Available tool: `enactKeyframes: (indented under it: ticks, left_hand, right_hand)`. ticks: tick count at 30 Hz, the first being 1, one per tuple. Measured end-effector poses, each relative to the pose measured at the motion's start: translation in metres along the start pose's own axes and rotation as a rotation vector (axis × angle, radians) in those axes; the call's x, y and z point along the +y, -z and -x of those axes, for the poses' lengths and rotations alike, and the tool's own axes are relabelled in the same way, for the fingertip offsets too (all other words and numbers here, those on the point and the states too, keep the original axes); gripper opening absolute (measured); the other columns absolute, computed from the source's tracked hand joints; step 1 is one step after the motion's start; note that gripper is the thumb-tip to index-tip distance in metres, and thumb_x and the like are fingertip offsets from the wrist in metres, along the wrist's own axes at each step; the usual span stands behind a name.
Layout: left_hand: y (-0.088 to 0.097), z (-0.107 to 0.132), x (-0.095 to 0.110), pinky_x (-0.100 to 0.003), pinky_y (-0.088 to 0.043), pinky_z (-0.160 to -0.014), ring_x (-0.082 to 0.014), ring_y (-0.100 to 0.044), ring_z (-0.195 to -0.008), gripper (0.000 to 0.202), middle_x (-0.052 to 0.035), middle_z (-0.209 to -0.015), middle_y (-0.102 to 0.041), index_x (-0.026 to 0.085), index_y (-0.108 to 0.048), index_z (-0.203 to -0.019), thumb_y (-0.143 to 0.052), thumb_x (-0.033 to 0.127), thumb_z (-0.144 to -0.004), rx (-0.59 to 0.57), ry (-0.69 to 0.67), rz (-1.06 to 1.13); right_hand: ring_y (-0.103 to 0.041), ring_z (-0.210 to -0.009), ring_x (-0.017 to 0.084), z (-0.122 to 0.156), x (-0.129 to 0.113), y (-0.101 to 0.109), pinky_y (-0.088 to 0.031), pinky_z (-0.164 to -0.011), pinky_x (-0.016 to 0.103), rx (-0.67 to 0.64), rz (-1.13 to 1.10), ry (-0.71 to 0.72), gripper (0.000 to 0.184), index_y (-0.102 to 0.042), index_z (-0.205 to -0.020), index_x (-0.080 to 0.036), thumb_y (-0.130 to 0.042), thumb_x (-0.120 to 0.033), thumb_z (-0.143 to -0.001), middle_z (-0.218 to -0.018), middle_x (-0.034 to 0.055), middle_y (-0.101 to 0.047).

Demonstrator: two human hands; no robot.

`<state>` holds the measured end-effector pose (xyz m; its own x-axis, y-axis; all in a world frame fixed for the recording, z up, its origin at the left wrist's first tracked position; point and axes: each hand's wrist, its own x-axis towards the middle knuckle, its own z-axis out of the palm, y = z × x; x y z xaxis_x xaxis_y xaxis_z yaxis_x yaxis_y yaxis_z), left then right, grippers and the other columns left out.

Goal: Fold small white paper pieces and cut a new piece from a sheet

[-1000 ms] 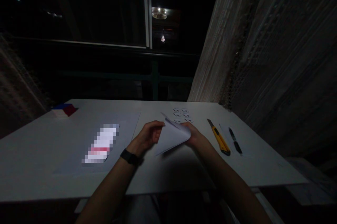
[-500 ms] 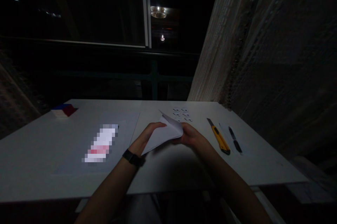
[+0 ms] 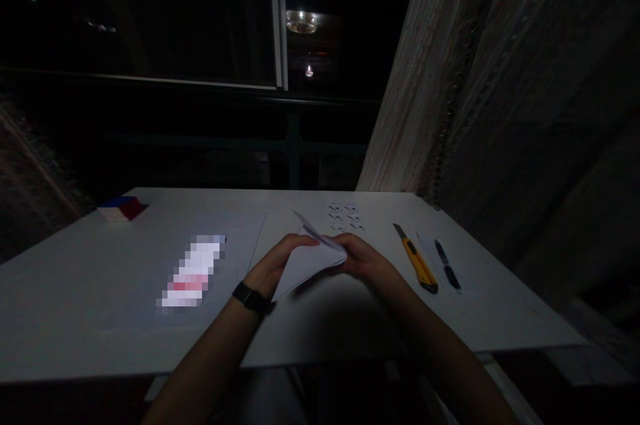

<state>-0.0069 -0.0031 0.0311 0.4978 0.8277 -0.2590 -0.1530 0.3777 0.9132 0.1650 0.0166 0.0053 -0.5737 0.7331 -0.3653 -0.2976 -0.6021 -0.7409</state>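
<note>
A folded white sheet of paper [image 3: 311,258] is held just above a white table [image 3: 90,278] in dim light. My left hand [image 3: 273,265], with a dark watch on its wrist, grips the sheet's left side, fingers curled over its top edge. On the sheet's right end my right hand [image 3: 363,257] is closed, pinching the fold. A pointed corner of the paper sticks up between the hands.
Right of my hands lie a yellow utility knife [image 3: 417,266] and a black pen [image 3: 447,265]. Several small paper pieces [image 3: 345,217] sit behind the sheet. A blurred flat item [image 3: 193,272] rests on a large sheet at left, a red and blue block [image 3: 120,208] at far left. A curtain [image 3: 500,112] hangs right.
The paper has been folded flatter and lowered toward the table. My left hand moved from beside the sheet onto its top edge, and both hands came closer together.
</note>
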Motion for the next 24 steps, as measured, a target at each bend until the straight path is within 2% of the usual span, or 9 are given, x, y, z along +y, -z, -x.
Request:
enactKeyframes:
  ticks: [6, 11, 19, 24]
  left_hand:
    - [0.0005, 0.0018, 0.0010, -0.026, -0.044, -0.061, -0.0151, -0.058, -0.058, 0.014, -0.0057, -0.066, -0.066, 0.010, -0.067, -0.069, -0.059, 0.018, -0.063, -0.009, 0.057, 0.093]
    - [0.0011, 0.0018, 0.0031, -0.025, -0.043, -0.062, -0.0142, -0.057, -0.060, 0.017, -0.0056, -0.068, -0.066, 0.010, -0.067, -0.073, -0.058, 0.021, -0.065, -0.005, 0.083, 0.096]
    - [0.0007, -0.0019, 0.0031, -0.026, -0.041, -0.064, -0.0151, -0.056, -0.062, 0.015, -0.0036, -0.066, -0.066, 0.010, -0.066, -0.069, -0.062, 0.020, -0.058, -0.026, 0.005, 0.077]
    - [0.0026, -0.0010, 0.0041, -0.024, -0.040, -0.060, -0.0142, -0.055, -0.059, 0.020, -0.0047, -0.065, -0.065, 0.009, -0.067, -0.072, -0.062, 0.023, -0.059, -0.023, 0.077, 0.118]
  right_hand:
    - [-0.055, -0.054, 0.012, -0.0015, 0.0027, 0.0000, -0.046, -0.057, 0.024, 0.000, 0.018, 0.034, 0.019, -0.062, -0.083, -0.010, -0.062, -0.020, -0.067, -0.062, 0.0011, -0.062]
    - [-0.057, -0.055, 0.015, 0.0040, 0.0010, -0.0026, -0.048, -0.049, 0.027, 0.005, 0.062, 0.027, 0.022, -0.061, -0.083, -0.012, -0.063, -0.023, -0.064, -0.062, 0.0010, -0.061]
    - [-0.057, -0.051, 0.013, 0.0062, -0.0003, -0.0057, -0.048, -0.043, 0.025, 0.023, 0.073, 0.024, 0.024, -0.059, -0.089, -0.011, -0.061, -0.023, -0.068, -0.063, 0.0019, -0.060]
    - [-0.057, -0.051, 0.014, 0.0049, 0.0004, -0.0043, -0.048, -0.044, 0.026, -0.001, 0.051, 0.017, 0.026, -0.058, -0.089, -0.012, -0.063, -0.023, -0.066, -0.062, 0.0011, -0.059]
